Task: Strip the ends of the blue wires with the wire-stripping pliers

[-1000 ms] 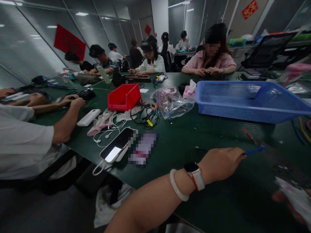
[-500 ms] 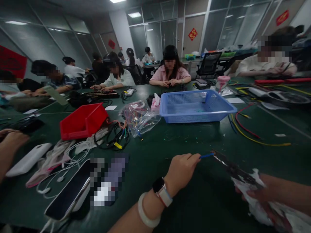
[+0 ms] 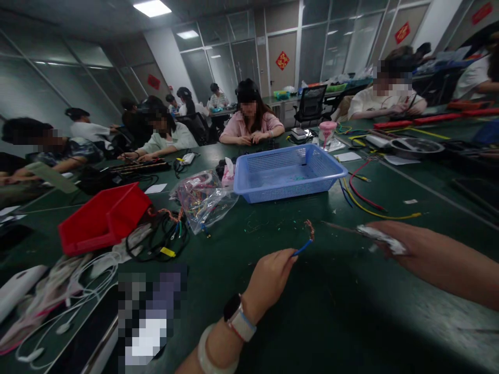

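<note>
My left hand (image 3: 271, 280), a watch and pale bangle on its wrist, is closed on a short blue wire (image 3: 303, 248). Frayed bare copper strands (image 3: 310, 228) stick up from the wire's far end. To the right, my right hand (image 3: 417, 249) is wrapped round a wire stripper (image 3: 343, 227), seen almost edge-on, with crumpled white wrapping (image 3: 384, 240) about its handles. The tool's tip points left toward the copper, with a small gap between them. My right fingers are mostly hidden behind the hand.
Beyond my hands stand a blue basket (image 3: 288, 193) and a red bin (image 3: 103, 221). Nearby lie a clear bag of wires (image 3: 202, 195), black cables (image 3: 134, 249), white earphones (image 3: 103, 275) and a phone (image 3: 88, 332). Yellow wire (image 3: 374, 209) lies right. Several people sit around the table.
The wire stripper has come away from the blue wire's end and turned edge-on; the copper strands now show. My left hand has tilted the wire upward. The view has swung right.
</note>
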The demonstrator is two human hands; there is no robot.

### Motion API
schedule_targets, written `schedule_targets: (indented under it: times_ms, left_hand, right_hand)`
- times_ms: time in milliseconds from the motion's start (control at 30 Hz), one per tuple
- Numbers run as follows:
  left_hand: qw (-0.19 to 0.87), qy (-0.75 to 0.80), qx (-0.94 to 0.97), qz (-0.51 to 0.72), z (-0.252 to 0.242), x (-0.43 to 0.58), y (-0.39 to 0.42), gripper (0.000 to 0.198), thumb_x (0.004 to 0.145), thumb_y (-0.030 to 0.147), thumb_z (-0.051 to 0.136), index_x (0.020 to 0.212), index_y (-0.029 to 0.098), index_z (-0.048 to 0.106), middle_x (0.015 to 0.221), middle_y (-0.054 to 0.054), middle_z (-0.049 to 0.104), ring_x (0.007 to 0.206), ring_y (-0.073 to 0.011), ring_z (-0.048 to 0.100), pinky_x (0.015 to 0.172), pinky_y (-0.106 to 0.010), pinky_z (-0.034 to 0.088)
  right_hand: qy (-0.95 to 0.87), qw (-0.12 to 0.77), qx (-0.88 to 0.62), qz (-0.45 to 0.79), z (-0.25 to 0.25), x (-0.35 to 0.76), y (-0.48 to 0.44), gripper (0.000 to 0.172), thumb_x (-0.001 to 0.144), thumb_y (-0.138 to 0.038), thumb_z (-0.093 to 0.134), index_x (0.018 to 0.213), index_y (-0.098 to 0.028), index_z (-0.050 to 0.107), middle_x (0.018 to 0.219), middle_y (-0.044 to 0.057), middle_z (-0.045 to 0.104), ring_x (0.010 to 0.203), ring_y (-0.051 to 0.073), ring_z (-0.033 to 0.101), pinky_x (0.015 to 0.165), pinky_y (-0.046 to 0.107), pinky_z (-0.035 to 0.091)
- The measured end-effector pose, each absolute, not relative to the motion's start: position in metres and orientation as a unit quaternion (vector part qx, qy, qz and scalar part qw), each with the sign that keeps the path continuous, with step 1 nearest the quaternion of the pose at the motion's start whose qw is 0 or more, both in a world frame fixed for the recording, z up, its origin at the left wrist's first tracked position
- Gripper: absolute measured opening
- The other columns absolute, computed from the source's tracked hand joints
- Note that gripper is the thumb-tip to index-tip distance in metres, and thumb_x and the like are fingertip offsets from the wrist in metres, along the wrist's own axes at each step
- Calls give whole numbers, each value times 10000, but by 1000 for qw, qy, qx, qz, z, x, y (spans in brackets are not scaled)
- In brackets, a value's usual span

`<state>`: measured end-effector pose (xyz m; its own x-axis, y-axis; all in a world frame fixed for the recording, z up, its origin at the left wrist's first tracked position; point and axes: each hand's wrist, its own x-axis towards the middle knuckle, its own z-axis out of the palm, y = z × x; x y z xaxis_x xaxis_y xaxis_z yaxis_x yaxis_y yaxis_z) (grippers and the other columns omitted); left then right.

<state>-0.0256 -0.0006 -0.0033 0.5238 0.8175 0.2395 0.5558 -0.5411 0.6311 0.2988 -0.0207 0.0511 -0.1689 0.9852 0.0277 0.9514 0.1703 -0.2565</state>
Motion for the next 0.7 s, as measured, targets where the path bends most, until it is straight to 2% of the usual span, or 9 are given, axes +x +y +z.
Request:
schedule_targets:
  times_ms: [100, 200, 333, 500, 700]
  left_hand:
    - [265, 441, 821, 247, -2, -26, 0, 244, 973, 319, 419, 1016, 188, 620, 908, -51, 679, 805, -193, 642, 735, -309, 503]
    - [267, 446, 818, 245, 0, -26, 2, 231, 969, 310, 432, 979, 192, 630, 897, -44, 675, 802, -189, 631, 730, -300, 490]
    - [254, 442, 822, 255, 1, -27, 3, 231, 966, 315, 447, 983, 190, 641, 915, -45, 674, 838, -193, 622, 759, -306, 471]
    - [252, 445, 825, 240, -1, -27, 1, 235, 969, 315, 443, 987, 190, 641, 935, -41, 678, 836, -183, 618, 768, -299, 465]
    - [245, 441, 836, 216, -4, -28, 0, 249, 977, 318, 421, 1006, 197, 636, 937, -35, 677, 832, -172, 618, 759, -293, 469]
  right_hand:
    - [-794, 161, -584, 42, 58, 264, -4, 543, 769, -145, 445, 1303, -241, 458, 1324, 100, 542, 1104, 268, 584, 923, 443, 486]
    - [-821, 213, -529, -9, 47, 241, 11, 598, 743, -99, 457, 1330, -200, 410, 1373, 107, 487, 1143, 260, 554, 941, 428, 473]
    - [-826, 228, -514, -48, 21, 235, 20, 566, 763, -84, 460, 1321, -170, 421, 1318, 133, 531, 1157, 264, 541, 930, 425, 478]
    - [-813, 259, -521, -4, 6, 241, 13, 465, 818, -93, 422, 1272, -183, 473, 1265, 122, 549, 1099, 229, 579, 901, 383, 504]
    - [-766, 388, -502, 104, -6, 246, 18, 376, 898, -188, 433, 1266, -242, 493, 1272, 93, 533, 1166, 237, 526, 1001, 451, 439]
